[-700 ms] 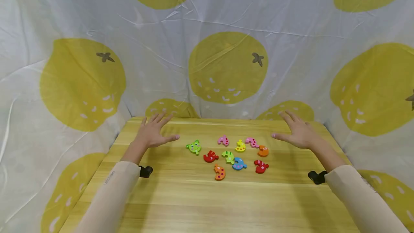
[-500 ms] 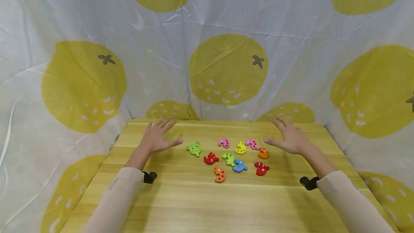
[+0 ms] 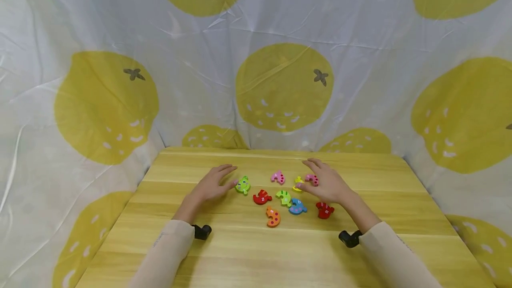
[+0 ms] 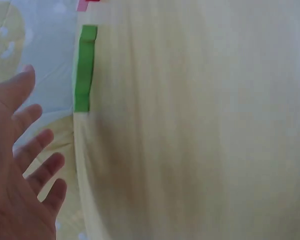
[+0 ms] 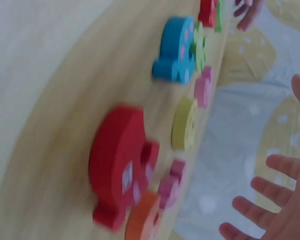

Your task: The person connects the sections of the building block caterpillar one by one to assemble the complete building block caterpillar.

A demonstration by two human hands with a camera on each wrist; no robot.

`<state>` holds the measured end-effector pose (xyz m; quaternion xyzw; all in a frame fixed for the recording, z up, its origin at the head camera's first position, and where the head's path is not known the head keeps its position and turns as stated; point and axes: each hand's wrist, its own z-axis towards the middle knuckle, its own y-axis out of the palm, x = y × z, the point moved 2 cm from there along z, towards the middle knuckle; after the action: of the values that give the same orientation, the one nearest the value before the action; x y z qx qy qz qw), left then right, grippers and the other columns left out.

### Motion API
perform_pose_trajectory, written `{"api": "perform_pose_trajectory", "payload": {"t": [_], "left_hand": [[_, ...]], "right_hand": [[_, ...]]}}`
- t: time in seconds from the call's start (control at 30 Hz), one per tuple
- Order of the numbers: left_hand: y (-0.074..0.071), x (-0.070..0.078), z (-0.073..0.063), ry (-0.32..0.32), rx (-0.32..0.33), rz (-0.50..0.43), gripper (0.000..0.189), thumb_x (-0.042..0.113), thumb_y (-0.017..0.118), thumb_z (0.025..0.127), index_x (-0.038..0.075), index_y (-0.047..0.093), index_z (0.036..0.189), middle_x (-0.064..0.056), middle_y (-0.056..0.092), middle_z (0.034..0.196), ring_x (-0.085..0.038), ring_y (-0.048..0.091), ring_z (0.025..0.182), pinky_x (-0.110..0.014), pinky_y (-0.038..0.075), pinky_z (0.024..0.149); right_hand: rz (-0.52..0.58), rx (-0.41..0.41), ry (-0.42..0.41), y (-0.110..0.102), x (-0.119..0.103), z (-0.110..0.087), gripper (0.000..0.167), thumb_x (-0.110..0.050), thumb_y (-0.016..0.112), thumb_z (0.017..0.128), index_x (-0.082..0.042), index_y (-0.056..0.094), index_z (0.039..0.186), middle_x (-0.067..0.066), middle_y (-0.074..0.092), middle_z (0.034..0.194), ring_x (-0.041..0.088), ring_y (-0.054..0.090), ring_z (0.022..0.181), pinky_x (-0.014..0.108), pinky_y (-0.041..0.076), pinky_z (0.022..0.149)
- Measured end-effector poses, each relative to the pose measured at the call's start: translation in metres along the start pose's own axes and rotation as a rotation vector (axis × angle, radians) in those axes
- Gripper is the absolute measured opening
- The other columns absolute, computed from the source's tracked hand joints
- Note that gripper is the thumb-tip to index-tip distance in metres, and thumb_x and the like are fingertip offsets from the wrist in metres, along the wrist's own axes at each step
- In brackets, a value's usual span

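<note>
My left hand (image 3: pixel 213 185) is at the left of a group of small painted puzzle pieces, its thumb tip overlapping the edge of a green animal-face piece (image 3: pixel 243 185). In the left wrist view that piece (image 4: pixel 85 69) appears edge-on, with the fingers spread apart from it. My right hand (image 3: pixel 327 184) hovers over the right side of the group, fingers extended and holding nothing. Its thumb overlaps a yellow piece (image 3: pixel 298 183), and a pink spotted piece (image 3: pixel 312 179) shows by its fingers. An orange piece (image 5: pixel 143 218), hidden under the hand in the head view, appears in the right wrist view.
Between the hands lie a red piece (image 3: pixel 262 197), a light green one (image 3: pixel 283 198), a blue one (image 3: pixel 298 207), an orange one (image 3: pixel 273 217) and another pink one (image 3: pixel 278 177). A second red piece (image 3: pixel 324 210) lies near the right wrist. Lemon-print cloth (image 3: pixel 200 79) hangs behind the wooden table (image 3: pixel 256 257).
Both hands have come inward and lower, towards the pieces. My left thumb has reached the green face piece, and my right hand now covers the orange piece in the head view.
</note>
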<state>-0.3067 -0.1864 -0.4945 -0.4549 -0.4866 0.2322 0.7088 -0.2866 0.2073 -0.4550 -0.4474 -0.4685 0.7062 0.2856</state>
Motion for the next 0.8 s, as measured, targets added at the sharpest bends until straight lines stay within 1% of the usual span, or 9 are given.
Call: {"api": "perform_pose_trajectory", "payload": {"t": [0.03,0.13,0.23,0.27,0.33,0.53,0.6,0.67,0.8], "left_hand": [[0.004,0.001,-0.001,-0.002,-0.017,-0.026,0.060,0.044,0.058,0.104,0.015,0.047,0.156,-0.017,0.041,0.162,-0.045,0.036,0.149,-0.066,0.031,0.119],[0.014,0.004,-0.003,-0.001,-0.036,-0.086,0.054,0.040,0.056,0.106,0.018,0.049,0.155,-0.014,0.041,0.162,-0.042,0.035,0.150,-0.063,0.030,0.121],[0.021,0.007,-0.003,0.018,-0.006,-0.112,0.046,0.034,0.054,0.108,0.018,0.054,0.151,-0.013,0.045,0.160,-0.040,0.039,0.147,-0.062,0.033,0.119],[0.022,0.007,-0.004,0.022,0.007,-0.116,0.044,0.032,0.054,0.108,0.017,0.056,0.149,-0.013,0.047,0.158,-0.040,0.040,0.146,-0.062,0.034,0.119],[0.024,0.007,-0.004,0.028,0.033,-0.116,0.039,0.027,0.054,0.108,0.017,0.061,0.145,-0.013,0.051,0.156,-0.040,0.043,0.144,-0.061,0.035,0.118],[0.029,0.006,-0.003,0.035,0.086,-0.140,0.033,0.024,0.060,0.105,0.018,0.069,0.137,-0.009,0.062,0.146,-0.036,0.053,0.136,-0.058,0.038,0.116],[0.032,0.006,-0.004,0.023,0.099,-0.155,0.033,0.026,0.062,0.104,0.019,0.070,0.136,-0.008,0.064,0.144,-0.034,0.055,0.135,-0.058,0.037,0.117],[0.034,0.005,-0.005,-0.007,0.117,-0.174,0.032,0.027,0.064,0.103,0.020,0.071,0.134,-0.006,0.065,0.142,-0.033,0.057,0.133,-0.059,0.037,0.116],[0.037,0.005,-0.010,-0.059,0.157,-0.203,0.030,0.029,0.067,0.101,0.021,0.073,0.130,-0.006,0.067,0.138,-0.034,0.059,0.128,-0.058,0.042,0.112]], "right_hand": [[0.015,0.002,-0.007,0.005,-0.005,0.001,0.090,-0.071,0.061,0.091,-0.014,0.041,0.158,0.015,0.041,0.161,0.044,0.050,0.139,0.070,0.043,0.107],[0.044,-0.003,-0.011,0.018,-0.018,0.006,0.090,-0.072,0.061,0.090,-0.015,0.042,0.157,0.014,0.043,0.160,0.042,0.052,0.137,0.067,0.046,0.106],[0.083,-0.033,-0.008,0.030,-0.030,0.010,0.090,-0.071,0.061,0.091,-0.015,0.042,0.158,0.014,0.042,0.160,0.040,0.050,0.140,0.065,0.045,0.108],[0.097,-0.045,-0.012,0.035,-0.035,0.012,0.089,-0.071,0.062,0.091,-0.014,0.042,0.158,0.014,0.042,0.160,0.041,0.045,0.144,0.064,0.044,0.110],[0.133,-0.063,-0.014,0.042,-0.045,0.014,0.087,-0.066,0.065,0.092,-0.013,0.042,0.157,0.015,0.042,0.160,0.041,0.044,0.145,0.064,0.043,0.112],[0.210,-0.077,-0.004,0.062,-0.072,0.018,0.079,-0.053,0.072,0.092,-0.007,0.050,0.151,0.016,0.051,0.153,0.037,0.053,0.137,0.058,0.046,0.112],[0.217,-0.077,0.006,0.069,-0.076,0.018,0.077,-0.053,0.073,0.091,-0.007,0.052,0.149,0.016,0.052,0.152,0.037,0.051,0.139,0.057,0.045,0.113],[0.223,-0.079,0.017,0.074,-0.079,0.018,0.076,-0.053,0.073,0.090,-0.008,0.054,0.148,0.016,0.052,0.153,0.037,0.047,0.144,0.056,0.042,0.116],[0.224,-0.076,0.029,0.082,-0.087,0.021,0.072,-0.052,0.075,0.089,-0.008,0.058,0.143,0.015,0.053,0.152,0.036,0.043,0.147,0.054,0.038,0.120]]}}
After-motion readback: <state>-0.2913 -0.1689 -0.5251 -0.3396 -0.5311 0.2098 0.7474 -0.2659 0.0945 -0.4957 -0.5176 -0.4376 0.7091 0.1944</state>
